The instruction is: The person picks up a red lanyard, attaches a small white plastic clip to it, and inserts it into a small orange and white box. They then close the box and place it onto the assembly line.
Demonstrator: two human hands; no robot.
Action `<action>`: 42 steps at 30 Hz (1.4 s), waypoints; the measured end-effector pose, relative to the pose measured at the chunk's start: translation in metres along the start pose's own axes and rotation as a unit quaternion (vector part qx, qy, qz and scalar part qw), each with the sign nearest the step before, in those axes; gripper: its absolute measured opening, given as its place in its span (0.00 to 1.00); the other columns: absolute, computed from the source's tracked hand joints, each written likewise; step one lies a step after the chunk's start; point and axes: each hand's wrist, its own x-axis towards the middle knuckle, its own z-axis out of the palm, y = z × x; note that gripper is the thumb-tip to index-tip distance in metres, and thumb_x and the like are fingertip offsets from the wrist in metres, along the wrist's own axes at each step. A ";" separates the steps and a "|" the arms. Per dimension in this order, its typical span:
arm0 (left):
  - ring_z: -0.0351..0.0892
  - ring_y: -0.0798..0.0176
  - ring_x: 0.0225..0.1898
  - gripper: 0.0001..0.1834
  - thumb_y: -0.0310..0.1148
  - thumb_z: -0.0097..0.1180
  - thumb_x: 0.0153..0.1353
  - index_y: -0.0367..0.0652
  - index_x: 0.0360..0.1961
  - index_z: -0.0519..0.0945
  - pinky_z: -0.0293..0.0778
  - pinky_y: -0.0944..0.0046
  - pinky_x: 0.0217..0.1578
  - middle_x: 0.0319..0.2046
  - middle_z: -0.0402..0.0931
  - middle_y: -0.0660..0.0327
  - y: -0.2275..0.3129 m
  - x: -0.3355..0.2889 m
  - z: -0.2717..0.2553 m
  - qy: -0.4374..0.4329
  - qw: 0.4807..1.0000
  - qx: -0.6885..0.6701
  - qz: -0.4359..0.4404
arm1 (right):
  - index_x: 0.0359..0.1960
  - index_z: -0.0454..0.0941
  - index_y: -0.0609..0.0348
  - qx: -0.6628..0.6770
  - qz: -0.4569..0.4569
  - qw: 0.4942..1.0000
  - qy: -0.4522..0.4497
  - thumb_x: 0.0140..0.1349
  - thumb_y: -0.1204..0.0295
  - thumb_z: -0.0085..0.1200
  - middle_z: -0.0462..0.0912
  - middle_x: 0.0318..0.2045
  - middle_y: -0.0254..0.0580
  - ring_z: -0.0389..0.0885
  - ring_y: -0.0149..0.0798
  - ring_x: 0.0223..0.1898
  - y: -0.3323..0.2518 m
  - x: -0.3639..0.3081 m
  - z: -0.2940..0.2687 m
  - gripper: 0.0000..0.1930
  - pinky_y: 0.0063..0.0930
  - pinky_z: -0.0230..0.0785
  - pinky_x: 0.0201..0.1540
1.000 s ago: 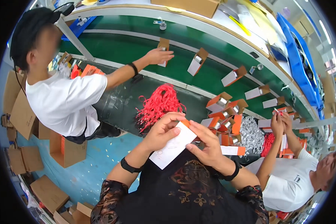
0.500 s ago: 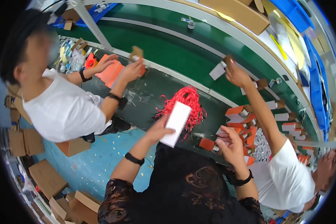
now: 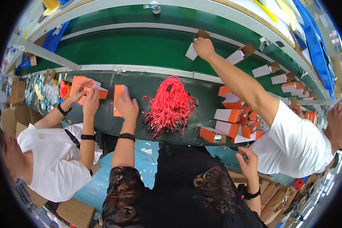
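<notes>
My left hand is at the right side of a narrow orange box lying on the dark green workbench. Its fingers are stretched out and slightly blurred; whether they still touch the box is hard to tell. To the right of that hand lies a heap of bright red-pink straps with black ends. My right hand hangs off the bench's near edge, fingers apart and holding nothing. Closest to it are several orange-and-white boxes, some with open flaps.
At left, a co-worker's hands handle orange boxes. From the right, another co-worker's arm reaches across to a white box on the green conveyor. More white boxes stand along it. Cardboard cartons sit on the blue floor.
My left hand has moved left and put the box down on the bench, its fingers now loosened. My right hand has dropped back toward me. The view has turned.
</notes>
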 end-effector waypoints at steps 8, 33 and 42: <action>0.75 0.53 0.46 0.11 0.30 0.64 0.51 0.53 0.37 0.86 0.72 0.50 0.45 0.39 0.77 0.61 0.090 -0.001 0.037 -0.197 0.935 -0.210 0.207 | 0.43 0.80 0.66 -0.001 -0.021 1.000 0.005 0.55 0.79 0.62 0.82 0.37 0.48 0.82 0.42 0.37 0.003 -0.022 0.006 0.13 0.28 0.73 0.42; 0.80 0.65 0.36 0.07 0.24 0.54 0.67 0.33 0.44 0.78 0.78 0.62 0.45 0.37 0.79 0.56 0.175 0.055 -0.293 0.047 0.702 -0.706 0.078 | 0.42 0.83 0.60 0.086 -0.310 0.942 -0.099 0.56 0.71 0.65 0.84 0.39 0.46 0.83 0.51 0.42 -0.018 0.046 -0.013 0.12 0.38 0.76 0.45; 0.69 0.73 0.25 0.09 0.26 0.57 0.67 0.32 0.45 0.76 0.68 0.73 0.28 0.31 0.71 0.62 0.248 0.043 -0.377 0.049 0.714 -0.676 0.174 | 0.72 0.48 0.65 0.243 -0.488 0.825 -0.150 0.59 0.63 0.65 0.71 0.62 0.56 0.73 0.50 0.60 -0.161 0.084 0.052 0.47 0.42 0.65 0.62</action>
